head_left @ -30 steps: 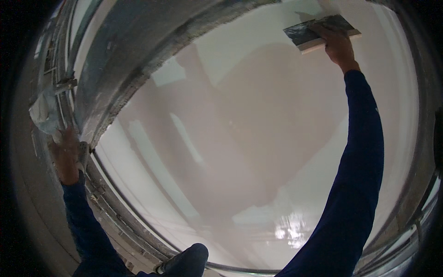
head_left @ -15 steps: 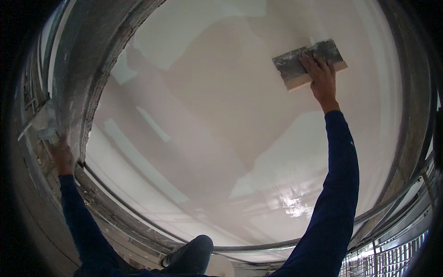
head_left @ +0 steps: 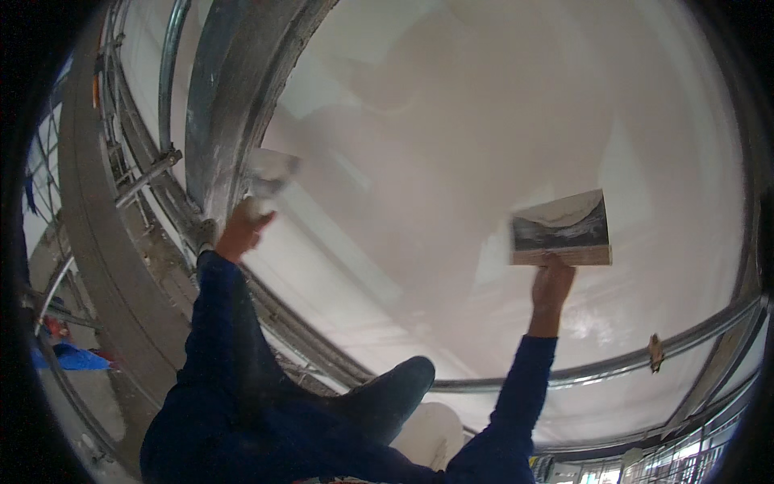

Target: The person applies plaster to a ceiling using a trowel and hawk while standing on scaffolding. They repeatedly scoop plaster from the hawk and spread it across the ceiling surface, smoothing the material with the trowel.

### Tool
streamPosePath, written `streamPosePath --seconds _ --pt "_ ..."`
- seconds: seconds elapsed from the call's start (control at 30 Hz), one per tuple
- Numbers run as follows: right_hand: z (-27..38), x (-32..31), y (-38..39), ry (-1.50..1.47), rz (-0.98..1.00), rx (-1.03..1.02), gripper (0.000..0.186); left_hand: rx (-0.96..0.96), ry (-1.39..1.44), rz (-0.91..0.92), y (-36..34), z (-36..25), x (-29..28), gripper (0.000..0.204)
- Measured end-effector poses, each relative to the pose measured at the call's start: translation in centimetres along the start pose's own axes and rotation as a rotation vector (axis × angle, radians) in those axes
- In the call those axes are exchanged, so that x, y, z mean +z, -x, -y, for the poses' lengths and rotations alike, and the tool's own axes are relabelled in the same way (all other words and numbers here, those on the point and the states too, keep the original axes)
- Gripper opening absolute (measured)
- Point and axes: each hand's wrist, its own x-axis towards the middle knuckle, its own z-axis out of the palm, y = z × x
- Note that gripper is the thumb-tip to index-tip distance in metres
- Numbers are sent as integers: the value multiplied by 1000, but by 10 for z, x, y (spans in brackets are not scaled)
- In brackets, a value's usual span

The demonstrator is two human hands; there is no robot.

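Observation:
My right hand [head_left: 553,286] grips a wide flat blade with a pale wooden edge [head_left: 560,227]; white paste is smeared across its dark metal face. It is over the right part of a broad white plastered surface [head_left: 435,145] with pinkish-grey patches. At the left, my left hand [head_left: 242,230], slightly blurred, holds a smaller scraper [head_left: 272,169] with pale paste on it, beside a long grey concrete edge [head_left: 230,97].
Metal scaffold tubes [head_left: 149,173] run along the left, near a grey plank [head_left: 121,282] and a blue object [head_left: 68,359]. A curved metal rail [head_left: 597,371] crosses below the surface. My bent leg [head_left: 387,387] is low centre, beside a white round object [head_left: 427,427].
My right hand has come down toward me, the blade now showing paste on its face. My left hand and scraper have moved rightward, in toward the surface. The view has shifted.

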Motion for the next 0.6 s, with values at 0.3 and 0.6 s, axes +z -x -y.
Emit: streamPosePath --seconds 0.3,0.6 --pt "13 13 135 -1037 383 -54 41 -775 1514 742 -148 -137 -94 35" --pt "29 -2 165 254 500 -631 47 -680 1473 813 -163 -193 -114 46"
